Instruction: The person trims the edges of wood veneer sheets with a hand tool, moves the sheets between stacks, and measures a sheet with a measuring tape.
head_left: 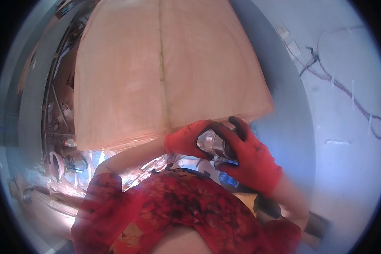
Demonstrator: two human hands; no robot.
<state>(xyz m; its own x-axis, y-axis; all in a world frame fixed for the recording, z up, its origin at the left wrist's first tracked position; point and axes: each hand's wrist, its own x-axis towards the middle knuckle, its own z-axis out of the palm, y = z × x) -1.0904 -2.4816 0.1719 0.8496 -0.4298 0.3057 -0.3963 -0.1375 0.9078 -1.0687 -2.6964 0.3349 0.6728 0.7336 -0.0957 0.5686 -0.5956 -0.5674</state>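
Observation:
Both of my hands wear red gloves with dark fingertips and meet in front of my chest. Between them is a short, shiny, jar-like cylinder, clear or silvery with a darker band toward its right end. My left hand grips its left end. My right hand is curled round the right end, with one dark finger raised above it. The gloves cover much of the cylinder, and what is inside it cannot be made out. Just beyond the hands lies the near edge of a large tan sheet-covered surface.
A seam runs down the middle of the tan sheet. Crumpled shiny plastic lies below its near edge. Cluttered shelving stands at left, with a pink ring-shaped thing lower down. Cables run along the pale wall at right.

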